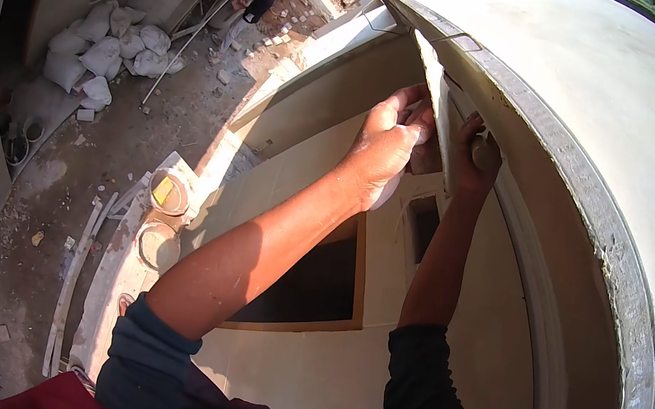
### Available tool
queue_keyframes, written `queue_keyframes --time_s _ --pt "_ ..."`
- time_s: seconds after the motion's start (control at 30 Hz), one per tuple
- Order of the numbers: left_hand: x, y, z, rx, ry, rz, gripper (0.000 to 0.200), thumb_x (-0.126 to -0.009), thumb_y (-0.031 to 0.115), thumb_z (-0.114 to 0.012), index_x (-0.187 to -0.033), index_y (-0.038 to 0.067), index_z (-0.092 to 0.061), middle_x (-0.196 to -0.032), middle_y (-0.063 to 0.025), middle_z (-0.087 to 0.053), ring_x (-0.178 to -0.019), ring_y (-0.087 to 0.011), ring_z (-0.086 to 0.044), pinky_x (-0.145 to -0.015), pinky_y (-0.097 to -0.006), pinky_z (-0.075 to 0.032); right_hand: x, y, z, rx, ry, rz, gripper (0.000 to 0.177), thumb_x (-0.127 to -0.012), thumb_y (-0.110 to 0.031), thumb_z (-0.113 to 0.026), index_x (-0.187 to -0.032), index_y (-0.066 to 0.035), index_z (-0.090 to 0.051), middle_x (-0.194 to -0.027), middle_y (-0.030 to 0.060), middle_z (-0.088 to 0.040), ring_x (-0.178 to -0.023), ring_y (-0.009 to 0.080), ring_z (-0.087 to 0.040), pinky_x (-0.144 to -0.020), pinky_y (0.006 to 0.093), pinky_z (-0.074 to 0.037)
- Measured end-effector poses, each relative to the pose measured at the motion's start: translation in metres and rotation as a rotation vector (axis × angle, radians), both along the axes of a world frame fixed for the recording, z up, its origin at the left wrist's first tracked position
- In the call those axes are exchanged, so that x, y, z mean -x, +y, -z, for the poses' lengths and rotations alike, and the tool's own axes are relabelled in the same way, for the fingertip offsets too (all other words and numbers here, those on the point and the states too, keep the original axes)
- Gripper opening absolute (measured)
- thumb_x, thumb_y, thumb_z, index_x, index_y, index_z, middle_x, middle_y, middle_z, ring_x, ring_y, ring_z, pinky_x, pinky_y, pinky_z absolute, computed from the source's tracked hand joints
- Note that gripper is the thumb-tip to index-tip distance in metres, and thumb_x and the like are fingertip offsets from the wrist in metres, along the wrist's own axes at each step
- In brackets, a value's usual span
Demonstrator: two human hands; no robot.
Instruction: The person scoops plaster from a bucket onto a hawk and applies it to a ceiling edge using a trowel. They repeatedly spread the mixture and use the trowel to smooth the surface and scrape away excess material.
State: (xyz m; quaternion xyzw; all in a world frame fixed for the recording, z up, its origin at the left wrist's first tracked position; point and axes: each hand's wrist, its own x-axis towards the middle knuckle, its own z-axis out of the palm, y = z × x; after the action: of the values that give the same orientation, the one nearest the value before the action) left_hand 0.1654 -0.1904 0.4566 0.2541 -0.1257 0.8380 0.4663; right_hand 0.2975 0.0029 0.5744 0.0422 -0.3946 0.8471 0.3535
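A long, flat plastering trowel (437, 106), coated pale and seen nearly edge-on, stands tilted between my two hands beneath the concrete ledge. On its right side my right hand (476, 162) is closed around a rounded tan part that looks like its handle. My left hand (390, 141), dusted white, is closed with curled fingers close against the trowel's left face. What those fingers hold, if anything, is hidden. Just above the hands runs the rough lower edge of the ledge (566, 149).
Far below, two buckets (158, 246) stand on a pale ledge beside long wooden strips (77, 275). White sacks (101, 54) are heaped by the left wall. A person (257, 4) stands in the yard among rubble. Beneath my arms is a dark framed opening (315, 276).
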Motion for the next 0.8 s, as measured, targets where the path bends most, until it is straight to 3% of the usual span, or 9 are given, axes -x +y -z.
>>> queue_keyframes --time_s 0.13,0.2,0.33,0.4,0.47,0.53,0.57,0.63,0.8 --pt "0.001 0.013 -0.007 -0.042 0.018 0.010 0.042 -0.093 0.002 -0.050 -0.134 -0.003 -0.041 -0.125 -0.0083 -0.054 -0.117 -0.0140 -0.049 -0.102 -0.0269 -0.035 -0.001 0.002 -0.001 0.060 -0.004 -0.061 0.025 -0.094 -0.015 -0.054 -0.111 0.004 -0.054 -0.110 0.0159 -0.058 -0.105 0.0281 -0.057 -0.093 0.0381 -0.052" --pt "-0.002 0.014 -0.012 -0.057 -0.038 0.026 0.044 -0.094 0.007 -0.054 -0.135 -0.002 -0.040 -0.126 -0.0087 -0.054 -0.117 -0.0153 -0.050 -0.102 -0.0288 -0.035 0.000 0.008 -0.003 -0.132 0.016 -0.077 0.033 -0.095 -0.016 -0.051 -0.121 0.005 -0.050 -0.114 0.0187 -0.055 -0.107 0.0288 -0.056 -0.093 0.0384 -0.050" --pt "-0.009 0.007 -0.026 0.026 -0.069 -0.032 0.045 -0.094 0.012 -0.058 -0.135 0.004 -0.042 -0.125 -0.0104 -0.054 -0.114 -0.0171 -0.052 -0.098 -0.0364 -0.041 -0.004 0.028 -0.003 -0.286 -0.066 -0.169 0.035 -0.095 -0.020 -0.053 -0.122 0.002 -0.052 -0.111 0.0168 -0.058 -0.103 0.0262 -0.059 -0.090 0.0370 -0.052" --pt "-0.012 0.011 -0.030 0.020 -0.104 0.002 0.045 -0.093 0.009 -0.059 -0.135 0.006 -0.043 -0.122 -0.0108 -0.055 -0.110 -0.0169 -0.053 -0.093 -0.0372 -0.045 -0.002 0.007 0.003 -0.863 -0.221 0.247 0.034 -0.094 -0.020 -0.055 -0.121 0.000 -0.053 -0.106 0.0138 -0.059 -0.099 0.0233 -0.060 -0.087 0.0353 -0.053" --pt "-0.013 0.011 -0.032 0.024 0.018 -0.028 0.058 -0.088 -0.002 -0.052 -0.141 0.005 -0.030 -0.130 -0.0112 -0.049 -0.114 -0.0217 -0.054 -0.088 -0.0422 -0.051 0.011 -0.018 0.000 -0.901 -0.300 0.136 0.033 -0.094 -0.020 -0.054 -0.120 0.000 -0.053 -0.104 0.0119 -0.059 -0.098 0.0214 -0.059 -0.086 0.0332 -0.051" --pt "-0.015 0.009 -0.034 0.030 0.023 -0.042 0.058 -0.088 0.002 -0.057 -0.140 0.006 -0.031 -0.129 -0.0111 -0.049 -0.111 -0.0219 -0.055 -0.085 -0.0422 -0.051 0.026 -0.053 -0.007 -0.937 -0.375 0.024 0.032 -0.095 -0.019 -0.054 -0.120 0.000 -0.053 -0.103 0.0100 -0.058 -0.096 0.0195 -0.058 -0.086 0.0312 -0.050" --pt "-0.017 0.009 -0.035 0.039 0.028 -0.052 0.058 -0.089 0.006 -0.061 -0.139 0.007 -0.033 -0.127 -0.0110 -0.050 -0.109 -0.0220 -0.056 -0.082 -0.0422 -0.052 0.033 -0.076 -0.012 -0.803 -0.438 -0.259 0.043 -0.093 -0.028 -0.057 -0.125 0.000 -0.051 -0.108 0.0141 -0.059 -0.100 0.0223 -0.060 -0.089 0.0347 -0.051" --pt "-0.020 0.009 -0.035 0.042 0.029 -0.075 0.058 -0.088 0.010 -0.065 -0.137 0.008 -0.035 -0.125 -0.0107 -0.050 -0.107 -0.0220 -0.056 -0.082 -0.0413 -0.052 0.040 -0.094 -0.016 -0.654 -0.493 -0.534 0.055 -0.090 -0.037 -0.061 -0.129 0.001 -0.050 -0.114 0.0182 -0.061 -0.104 0.0251 -0.061 -0.091 0.0383 -0.051" --pt "-0.025 -0.009 -0.035 0.009 0.023 -0.084 0.058 -0.084 0.012 -0.072 -0.132 0.009 -0.039 -0.121 -0.0098 -0.051 -0.106 -0.0212 -0.056 -0.084 -0.0394 -0.052 0.041 -0.092 -0.015 -0.606 -0.417 -0.519 0.050 -0.091 -0.034 -0.060 -0.126 0.001 -0.050 -0.112 0.0177 -0.061 -0.103 0.0248 -0.061 -0.090 0.0376 -0.052"
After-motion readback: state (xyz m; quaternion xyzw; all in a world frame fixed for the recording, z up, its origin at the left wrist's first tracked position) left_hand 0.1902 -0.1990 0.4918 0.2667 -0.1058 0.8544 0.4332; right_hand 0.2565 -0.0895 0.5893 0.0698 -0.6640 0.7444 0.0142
